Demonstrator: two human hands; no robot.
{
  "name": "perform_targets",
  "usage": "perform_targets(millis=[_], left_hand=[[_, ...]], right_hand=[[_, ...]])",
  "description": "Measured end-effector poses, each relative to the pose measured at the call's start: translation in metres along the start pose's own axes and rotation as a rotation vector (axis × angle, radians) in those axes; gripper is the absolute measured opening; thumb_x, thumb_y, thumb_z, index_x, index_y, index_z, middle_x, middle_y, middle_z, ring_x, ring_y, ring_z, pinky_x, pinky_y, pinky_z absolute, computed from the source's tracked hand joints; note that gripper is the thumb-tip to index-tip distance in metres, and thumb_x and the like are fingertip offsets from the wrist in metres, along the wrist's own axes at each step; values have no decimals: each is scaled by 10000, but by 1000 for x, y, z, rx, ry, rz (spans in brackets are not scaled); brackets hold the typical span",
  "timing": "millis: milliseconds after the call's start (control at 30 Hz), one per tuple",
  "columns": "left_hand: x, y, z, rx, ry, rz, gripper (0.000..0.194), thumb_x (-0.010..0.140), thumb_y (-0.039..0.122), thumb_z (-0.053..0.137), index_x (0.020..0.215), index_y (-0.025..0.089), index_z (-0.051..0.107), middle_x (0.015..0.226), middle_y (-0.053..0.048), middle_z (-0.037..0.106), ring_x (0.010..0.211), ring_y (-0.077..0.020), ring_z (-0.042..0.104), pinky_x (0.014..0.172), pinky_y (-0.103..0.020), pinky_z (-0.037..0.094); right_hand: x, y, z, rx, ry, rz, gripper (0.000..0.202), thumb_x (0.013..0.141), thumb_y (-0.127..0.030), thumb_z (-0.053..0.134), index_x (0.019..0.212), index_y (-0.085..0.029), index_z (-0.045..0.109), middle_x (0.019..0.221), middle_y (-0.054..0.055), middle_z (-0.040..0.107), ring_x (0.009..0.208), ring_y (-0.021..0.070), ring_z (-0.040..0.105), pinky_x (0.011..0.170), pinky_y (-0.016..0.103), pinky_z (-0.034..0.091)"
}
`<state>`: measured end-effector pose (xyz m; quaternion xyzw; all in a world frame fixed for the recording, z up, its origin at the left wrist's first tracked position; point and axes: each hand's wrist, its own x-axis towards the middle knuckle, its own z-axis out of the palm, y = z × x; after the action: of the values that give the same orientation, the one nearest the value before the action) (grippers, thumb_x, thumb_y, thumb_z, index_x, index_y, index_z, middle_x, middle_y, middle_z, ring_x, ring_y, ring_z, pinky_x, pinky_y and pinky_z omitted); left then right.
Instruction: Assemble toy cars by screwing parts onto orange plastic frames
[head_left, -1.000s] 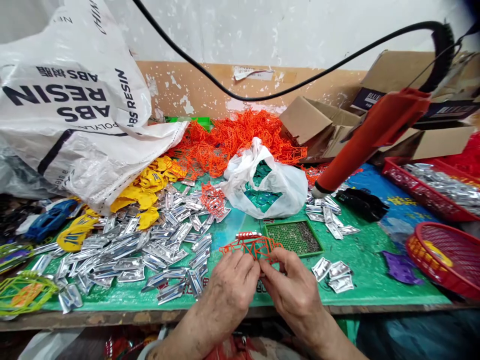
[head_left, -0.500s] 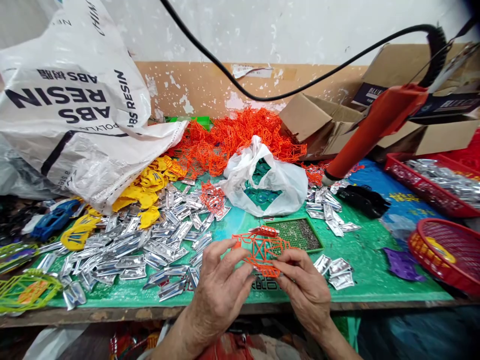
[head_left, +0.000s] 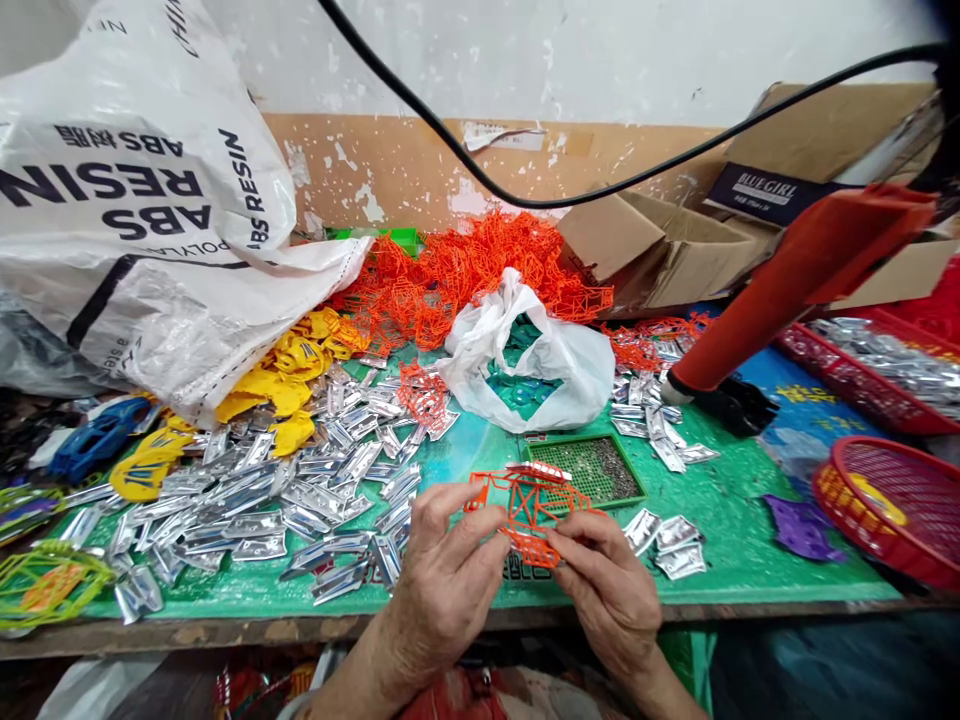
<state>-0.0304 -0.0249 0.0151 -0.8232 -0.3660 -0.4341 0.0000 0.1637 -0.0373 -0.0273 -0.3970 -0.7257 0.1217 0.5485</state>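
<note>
Both my hands hold an orange plastic lattice frame (head_left: 531,510) just above the front of the green table (head_left: 742,540). My left hand (head_left: 450,580) has its fingers closed on the frame's left side. On the lower right part, my right hand (head_left: 609,585) pinches the frame between thumb and fingers. A strip with a whitish face runs along the frame's far edge. Behind the frame lies a green mesh tray (head_left: 555,455) with small dark metal bits heaped in its right half. Several shiny silver plates (head_left: 681,548) lie right of my right hand.
Silver pieces (head_left: 247,525) and yellow parts (head_left: 281,390) cover the left. Orange frames (head_left: 480,260) pile up behind a white bag (head_left: 577,370) of green parts. A red cylindrical tool (head_left: 795,290) hangs at right, near a red basket (head_left: 855,540). A resin sack (head_left: 187,300) stands left.
The hanging red tool has swung to the right and looks larger. My hands keep their hold on the orange frame, which has tilted and shifted slightly. The view has moved a little.
</note>
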Motion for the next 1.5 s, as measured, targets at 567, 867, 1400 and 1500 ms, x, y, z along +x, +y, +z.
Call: perform_targets(millis=[567, 867, 1400, 1500], left_hand=[[6, 2, -1, -90, -69, -23, 193, 831, 3, 569, 912, 172, 618, 943, -37, 756, 926, -207, 578, 869, -401, 436], [7, 5, 0, -97, -65, 5, 190, 816, -16, 564, 871, 160, 611, 896, -41, 742, 829, -190, 520, 813, -384, 422], [11, 8, -4, -183, -262, -103, 181, 873, 46, 544, 951, 167, 654, 910, -52, 692, 1036, -258, 498, 908, -442, 371], [9, 6, -3, -248, -261, -100, 179, 883, 50, 534, 948, 173, 646, 910, -48, 692, 1070, -245, 521, 990, -479, 328]], right_hand=[[-7, 6, -3, 10, -22, 12, 380, 858, -49, 590, 1157, -273, 658, 943, 48, 602, 860, 167, 616, 720, 298, 542], [6, -1, -3, -81, -35, 35, 213, 867, -112, 595, 1038, -217, 666, 965, 61, 639, 889, 175, 639, 759, 311, 555], [-2, -5, -4, -102, 18, 2, 123, 870, -132, 623, 947, -193, 698, 908, 48, 682, 849, 152, 667, 785, 266, 531], [-1, -7, -4, -69, 7, 19, 97, 871, -148, 632, 923, -195, 699, 894, 43, 689, 835, 147, 671, 778, 259, 535]])
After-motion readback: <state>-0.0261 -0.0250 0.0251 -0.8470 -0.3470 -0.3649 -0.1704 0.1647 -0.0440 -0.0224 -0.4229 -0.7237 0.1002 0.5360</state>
